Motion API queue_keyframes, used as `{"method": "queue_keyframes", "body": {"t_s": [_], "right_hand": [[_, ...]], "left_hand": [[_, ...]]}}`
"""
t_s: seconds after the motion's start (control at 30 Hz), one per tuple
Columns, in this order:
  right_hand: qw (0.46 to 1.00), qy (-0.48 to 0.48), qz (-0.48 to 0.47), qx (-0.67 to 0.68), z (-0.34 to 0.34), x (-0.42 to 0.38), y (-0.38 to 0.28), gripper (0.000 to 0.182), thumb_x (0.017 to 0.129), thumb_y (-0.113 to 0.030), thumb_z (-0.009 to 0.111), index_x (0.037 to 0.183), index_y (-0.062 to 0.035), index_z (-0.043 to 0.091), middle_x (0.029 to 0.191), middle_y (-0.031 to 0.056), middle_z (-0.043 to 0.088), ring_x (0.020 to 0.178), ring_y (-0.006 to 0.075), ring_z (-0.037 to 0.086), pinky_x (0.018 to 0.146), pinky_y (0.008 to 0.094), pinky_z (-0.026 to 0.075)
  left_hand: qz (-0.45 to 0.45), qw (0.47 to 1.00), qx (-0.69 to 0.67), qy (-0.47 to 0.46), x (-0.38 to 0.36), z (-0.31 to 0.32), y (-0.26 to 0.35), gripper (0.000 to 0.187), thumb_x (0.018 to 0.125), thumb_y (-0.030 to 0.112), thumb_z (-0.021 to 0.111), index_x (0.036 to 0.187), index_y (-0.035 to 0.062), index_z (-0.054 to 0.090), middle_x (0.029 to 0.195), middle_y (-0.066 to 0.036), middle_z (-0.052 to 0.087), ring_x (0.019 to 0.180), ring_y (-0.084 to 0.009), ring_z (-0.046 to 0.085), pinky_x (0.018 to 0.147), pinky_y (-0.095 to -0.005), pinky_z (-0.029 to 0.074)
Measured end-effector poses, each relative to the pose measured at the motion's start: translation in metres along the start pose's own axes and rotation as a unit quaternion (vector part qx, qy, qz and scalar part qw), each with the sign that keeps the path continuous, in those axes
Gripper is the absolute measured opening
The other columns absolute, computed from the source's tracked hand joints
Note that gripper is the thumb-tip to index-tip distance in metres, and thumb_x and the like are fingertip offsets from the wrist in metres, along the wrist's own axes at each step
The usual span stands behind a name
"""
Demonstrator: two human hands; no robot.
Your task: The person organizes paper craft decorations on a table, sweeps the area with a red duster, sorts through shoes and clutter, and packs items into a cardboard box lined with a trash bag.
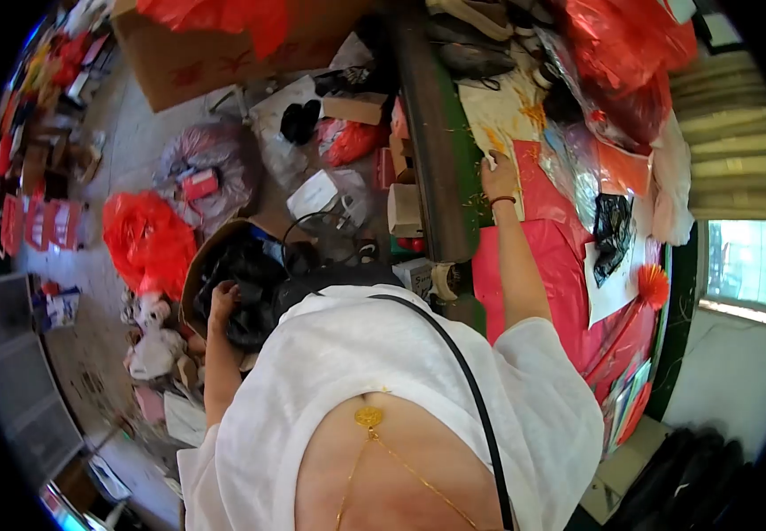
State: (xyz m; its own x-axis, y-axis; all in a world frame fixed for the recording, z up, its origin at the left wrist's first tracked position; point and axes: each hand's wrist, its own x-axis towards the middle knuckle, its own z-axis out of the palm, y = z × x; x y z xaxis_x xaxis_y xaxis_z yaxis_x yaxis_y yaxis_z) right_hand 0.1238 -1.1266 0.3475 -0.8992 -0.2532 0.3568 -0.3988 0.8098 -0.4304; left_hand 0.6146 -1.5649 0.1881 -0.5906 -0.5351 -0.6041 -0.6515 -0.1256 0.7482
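My left hand (224,298) hangs at the left over a cardboard box (193,281), beside the black plastic bag (246,279) inside it. Its fingers are loosely bent and apart, with nothing visible in them. My right hand (496,174) reaches forward onto the cluttered table, at the edge of a pale yellow sheet (486,115) strewn with small orange shreds (533,115). Thumb and forefinger stand apart there; I see nothing held. Under the right forearm lies a red plastic sheet (524,252).
Shoes (476,60) and red plastic bags (622,44) sit at the table's far end. A black bag (611,226) and a red pompom stick (653,288) lie right. On the floor are a red bag (146,243), a stuffed toy (154,345) and a large carton (215,57).
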Motion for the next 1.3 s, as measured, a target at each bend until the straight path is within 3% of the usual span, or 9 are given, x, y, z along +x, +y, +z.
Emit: {"method": "queue_keyframes", "body": {"t_s": [0.1, 0.23, 0.33, 0.37, 0.57, 0.77, 1.07, 1.2, 1.3], "right_hand": [[0.99, -0.06, 0.117, -0.042, -0.007, 0.025, 0.058, 0.032, 0.073, -0.027, 0.055, 0.089, 0.0006, 0.061, 0.084, 0.0189, 0.061, 0.08, 0.0318, 0.058, 0.071, 0.0379, 0.045], [0.989, -0.105, 0.099, -0.031, -0.002, 0.05, 0.061, 0.031, 0.075, -0.026, 0.053, 0.089, 0.0009, 0.061, 0.085, 0.0202, 0.06, 0.081, 0.0324, 0.058, 0.072, 0.0373, 0.045], [0.987, -0.143, 0.051, 0.053, 0.025, 0.065, 0.005, 0.031, 0.077, -0.024, 0.053, 0.092, 0.0022, 0.059, 0.086, 0.0201, 0.06, 0.081, 0.0304, 0.058, 0.072, 0.0349, 0.045], [0.984, -0.153, 0.018, 0.088, 0.037, 0.066, -0.018, 0.031, 0.077, -0.024, 0.054, 0.093, 0.0024, 0.058, 0.085, 0.019, 0.06, 0.079, 0.029, 0.058, 0.071, 0.0338, 0.045], [0.875, -0.392, -0.164, 0.233, 0.158, 0.017, -0.147, 0.032, 0.077, -0.025, 0.055, 0.094, 0.0022, 0.057, 0.086, 0.0168, 0.06, 0.078, 0.0261, 0.058, 0.07, 0.032, 0.045], [0.722, -0.619, -0.306, 0.058, 0.238, -0.083, -0.219, 0.037, 0.076, -0.032, 0.055, 0.091, 0.001, 0.06, 0.085, 0.0188, 0.06, 0.08, 0.0316, 0.058, 0.071, 0.0367, 0.044], [0.757, -0.638, -0.124, -0.067, 0.332, -0.23, -0.173, 0.039, 0.072, -0.032, 0.059, 0.067, 0.0067, 0.058, 0.062, 0.0155, 0.058, 0.058, 0.027, 0.054, 0.057, 0.0363, 0.041], [0.739, -0.652, -0.108, -0.134, 0.353, -0.292, -0.176, 0.039, 0.072, -0.033, 0.06, 0.069, 0.0061, 0.059, 0.062, 0.0155, 0.058, 0.06, 0.0258, 0.055, 0.058, 0.0358, 0.042], [0.72, -0.666, -0.143, -0.136, 0.358, -0.317, -0.232, 0.04, 0.073, -0.035, 0.058, 0.076, 0.0047, 0.062, 0.071, 0.0198, 0.06, 0.072, 0.0335, 0.058, 0.066, 0.0384, 0.043]], "left_hand": [[0.039, 0.999, 0.027, -0.013, 0.025, 0.008, 0.029, 0.023, 0.078, 0.013, 0.054, 0.093, -0.0036, 0.056, 0.068, -0.005, 0.055, 0.056, -0.0129, 0.05, 0.05, -0.0253, 0.04], [0.033, 0.995, 0.086, 0.033, 0.033, -0.004, 0.05, 0.021, 0.074, 0.015, 0.053, 0.079, -0.0045, 0.059, 0.063, -0.009, 0.056, 0.06, -0.0149, 0.052, 0.055, -0.0294, 0.041], [0.135, 0.964, 0.153, 0.168, 0.004, 0.009, 0.088, 0.027, 0.073, 0.021, 0.055, 0.078, -0.0054, 0.059, 0.066, -0.016, 0.058, 0.062, -0.0227, 0.054, 0.06, -0.0343, 0.042], [0.034, 0.974, 0.172, 0.143, -0.002, 0.008, 0.09, 0.028, 0.075, 0.022, 0.055, 0.082, -0.0053, 0.059, 0.068, -0.014, 0.058, 0.06, -0.0204, 0.054, 0.057, -0.0325, 0.043], [-0.102, 0.967, -0.04, 0.231, -0.091, 0.033, 0.012, 0.029, 0.078, 0.012, 0.054, 0.101, -0.0047, 0.053, 0.081, -0.013, 0.06, 0.065, -0.0175, 0.058, 0.06, -0.0293, 0.046], [-0.284, 0.92, -0.088, 0.254, -0.209, 0.076, -0.083, 0.026, 0.075, 0.014, 0.054, 0.088, -0.0079, 0.058, 0.074, -0.014, 0.059, 0.062, -0.0192, 0.058, 0.053, -0.0297, 0.047], [-0.29, 0.923, -0.12, 0.221, -0.237, 0.022, -0.234, 0.033, 0.078, 0.015, 0.054, 0.1, -0.0097, 0.053, 0.079, -0.015, 0.06, 0.061, -0.0168, 0.057, 0.054, -0.0288, 0.046], [-0.26, 0.941, -0.036, 0.214, -0.21, -0.021, -0.297, 0.034, 0.078, 0.015, 0.053, 0.103, -0.0088, 0.052, 0.08, -0.014, 0.059, 0.061, -0.0168, 0.057, 0.053, -0.0276, 0.046], [-0.276, 0.888, -0.202, 0.308, -0.187, -0.043, -0.306, 0.031, 0.076, 0.016, 0.054, 0.096, -0.0071, 0.054, 0.074, -0.014, 0.059, 0.056, -0.0197, 0.057, 0.053, -0.031, 0.046]]}}
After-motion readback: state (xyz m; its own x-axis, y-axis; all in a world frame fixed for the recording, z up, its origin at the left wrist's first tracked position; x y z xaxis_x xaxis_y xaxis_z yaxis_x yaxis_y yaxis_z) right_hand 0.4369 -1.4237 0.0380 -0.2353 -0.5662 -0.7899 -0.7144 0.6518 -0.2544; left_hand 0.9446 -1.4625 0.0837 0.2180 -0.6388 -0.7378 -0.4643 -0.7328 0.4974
